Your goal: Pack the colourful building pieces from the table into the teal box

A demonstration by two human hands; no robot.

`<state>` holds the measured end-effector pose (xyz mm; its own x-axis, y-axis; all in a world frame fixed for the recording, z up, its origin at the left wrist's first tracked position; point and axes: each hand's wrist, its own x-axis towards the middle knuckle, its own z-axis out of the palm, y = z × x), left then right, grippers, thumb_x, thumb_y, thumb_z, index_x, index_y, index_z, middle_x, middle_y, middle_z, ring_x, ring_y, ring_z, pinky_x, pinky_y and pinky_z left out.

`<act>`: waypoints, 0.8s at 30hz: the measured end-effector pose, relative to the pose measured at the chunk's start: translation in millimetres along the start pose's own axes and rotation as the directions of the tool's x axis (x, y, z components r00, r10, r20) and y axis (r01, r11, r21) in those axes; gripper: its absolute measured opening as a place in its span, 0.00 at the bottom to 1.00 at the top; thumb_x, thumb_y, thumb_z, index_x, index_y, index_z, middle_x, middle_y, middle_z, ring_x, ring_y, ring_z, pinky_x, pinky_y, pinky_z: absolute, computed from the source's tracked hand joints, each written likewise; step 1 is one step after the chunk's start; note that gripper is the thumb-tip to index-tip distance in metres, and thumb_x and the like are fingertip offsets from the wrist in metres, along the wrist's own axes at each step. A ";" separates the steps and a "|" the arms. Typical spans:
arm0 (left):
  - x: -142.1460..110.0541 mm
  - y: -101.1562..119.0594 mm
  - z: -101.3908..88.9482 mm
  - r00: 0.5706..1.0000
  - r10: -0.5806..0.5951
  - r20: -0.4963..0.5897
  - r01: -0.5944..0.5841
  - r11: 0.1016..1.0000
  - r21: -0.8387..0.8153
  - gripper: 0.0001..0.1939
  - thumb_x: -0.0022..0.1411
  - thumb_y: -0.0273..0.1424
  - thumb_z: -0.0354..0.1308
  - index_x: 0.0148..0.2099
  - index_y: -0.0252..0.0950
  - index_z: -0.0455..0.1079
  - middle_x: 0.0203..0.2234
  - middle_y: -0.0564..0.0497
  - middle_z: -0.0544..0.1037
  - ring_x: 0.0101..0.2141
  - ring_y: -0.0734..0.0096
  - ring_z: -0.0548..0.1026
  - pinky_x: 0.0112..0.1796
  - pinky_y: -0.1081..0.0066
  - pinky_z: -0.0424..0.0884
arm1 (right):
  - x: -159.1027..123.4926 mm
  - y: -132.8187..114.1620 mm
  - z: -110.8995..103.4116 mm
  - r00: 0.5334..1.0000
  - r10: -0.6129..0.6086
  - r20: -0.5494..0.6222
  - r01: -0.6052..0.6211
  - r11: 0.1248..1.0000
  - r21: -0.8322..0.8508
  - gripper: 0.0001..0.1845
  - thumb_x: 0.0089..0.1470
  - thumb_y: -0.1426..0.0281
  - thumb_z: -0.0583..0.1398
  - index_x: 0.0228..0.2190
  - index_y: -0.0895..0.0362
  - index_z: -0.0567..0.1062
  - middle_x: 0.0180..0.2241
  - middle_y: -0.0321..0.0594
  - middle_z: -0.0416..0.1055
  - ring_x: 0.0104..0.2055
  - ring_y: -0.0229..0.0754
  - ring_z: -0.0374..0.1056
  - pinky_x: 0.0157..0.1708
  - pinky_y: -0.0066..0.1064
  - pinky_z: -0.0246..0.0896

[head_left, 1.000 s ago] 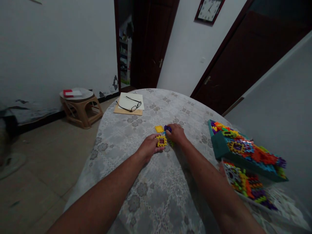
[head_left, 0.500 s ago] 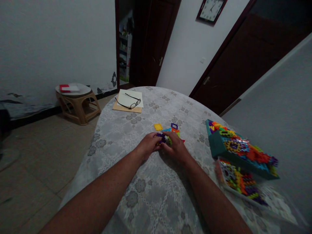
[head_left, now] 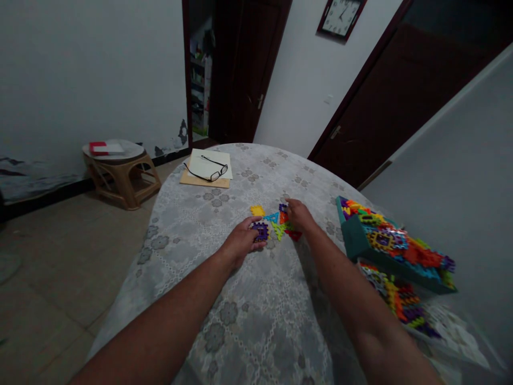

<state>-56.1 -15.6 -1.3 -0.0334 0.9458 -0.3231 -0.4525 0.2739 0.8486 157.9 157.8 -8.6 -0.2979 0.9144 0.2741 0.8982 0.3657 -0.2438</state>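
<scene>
My left hand (head_left: 242,240) is closed around a purple square interlocking plastic piece (head_left: 260,232) with a toothed rim; a bit of yellow shows at its edge. My right hand (head_left: 300,214) is over the small group of pieces, its fingers pinched at the right side of a purple square frame piece (head_left: 282,207). Around them on the cloth lie a yellow square piece (head_left: 257,210), a blue triangle piece (head_left: 272,217), an orange piece (head_left: 283,217), a lime green triangle piece (head_left: 278,231) and a red triangle piece (head_left: 294,235), some partly hidden by my right hand.
A teal box (head_left: 355,240) heaped with colourful pieces stands at the table's right, with a clear tub of more pieces (head_left: 396,299) before it. Black glasses (head_left: 214,175) rest on paper (head_left: 196,160) at the far left. A stool (head_left: 130,179) stands beyond the table (head_left: 224,342).
My right hand has left the purple square piece and moved away and to the right, to the purple frame piece. My left hand still holds its piece. The view has shifted slightly.
</scene>
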 end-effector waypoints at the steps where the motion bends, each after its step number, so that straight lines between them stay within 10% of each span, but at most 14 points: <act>1: 0.0 0.0 0.0 1.000 -0.006 0.002 0.006 1.000 0.003 0.29 0.57 0.19 0.63 0.61 0.37 0.75 0.51 0.39 0.82 0.40 0.63 0.84 0.39 0.66 0.84 | 2.7 2.0 2.6 1.000 0.015 0.014 -0.015 1.000 -0.007 0.21 0.63 0.74 0.60 0.55 0.58 0.83 0.57 0.51 0.81 0.60 0.48 0.75 0.62 0.34 0.64; 16: -0.6 2.5 1.6 0.999 -0.036 -0.009 0.036 0.999 0.013 0.22 0.60 0.20 0.63 0.56 0.36 0.76 0.48 0.40 0.81 0.36 0.67 0.82 0.36 0.67 0.84 | -23.7 5.7 -16.9 0.927 0.295 -0.233 -0.219 0.927 0.304 0.24 0.63 0.63 0.56 0.55 0.61 0.78 0.47 0.50 0.79 0.44 0.48 0.76 0.45 0.37 0.71; 24: -6.7 5.2 2.1 0.996 0.030 0.084 -0.027 0.999 -0.031 0.14 0.67 0.36 0.65 0.52 0.35 0.78 0.50 0.39 0.82 0.45 0.60 0.81 0.37 0.68 0.84 | -89.8 -59.8 -38.7 0.989 -0.136 -0.064 0.149 0.821 0.551 0.08 0.59 0.64 0.65 0.39 0.53 0.81 0.35 0.37 0.77 0.36 0.42 0.70 0.39 0.32 0.65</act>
<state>-56.3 -20.2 6.2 0.0277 0.9648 -0.2616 -0.4785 0.2426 0.8439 143.5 47.1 17.4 -0.3961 0.8431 0.3637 0.5150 0.5319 -0.6722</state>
